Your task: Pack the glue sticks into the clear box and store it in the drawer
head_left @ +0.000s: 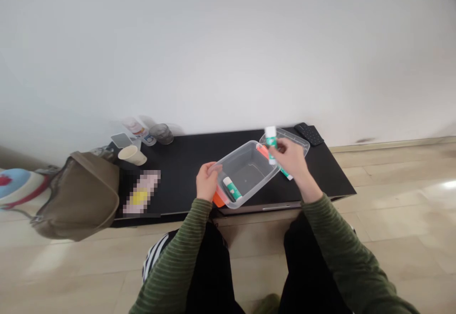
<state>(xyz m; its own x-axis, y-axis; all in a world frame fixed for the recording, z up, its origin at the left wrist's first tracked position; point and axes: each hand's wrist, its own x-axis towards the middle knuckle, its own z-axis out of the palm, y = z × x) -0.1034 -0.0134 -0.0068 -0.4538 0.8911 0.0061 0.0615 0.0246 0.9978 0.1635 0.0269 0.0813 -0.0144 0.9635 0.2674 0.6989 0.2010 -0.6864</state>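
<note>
My left hand [206, 183] is closed on the left rim of a clear plastic box [257, 193] with orange clips, which sits tilted at an angle on the black cabinet top. Inside, at its near left end, lies a green and white glue stick [232, 188], beside a dark item I cannot make out. Above the box's right end, my right hand [294, 159] pinches a second glue stick [271, 136], held upright. Partly hidden under that hand, another green and white tube [286, 174] lies near the box. The clear lid [302, 144] is behind the right hand.
A black keypad [313, 135] lies at the back right. Toward the left stand a paper cup [132, 155], a white bottle [140, 131] and a grey round container [161, 134]. A brown bag [81, 195] and a pixelated item [141, 193] occupy the left end.
</note>
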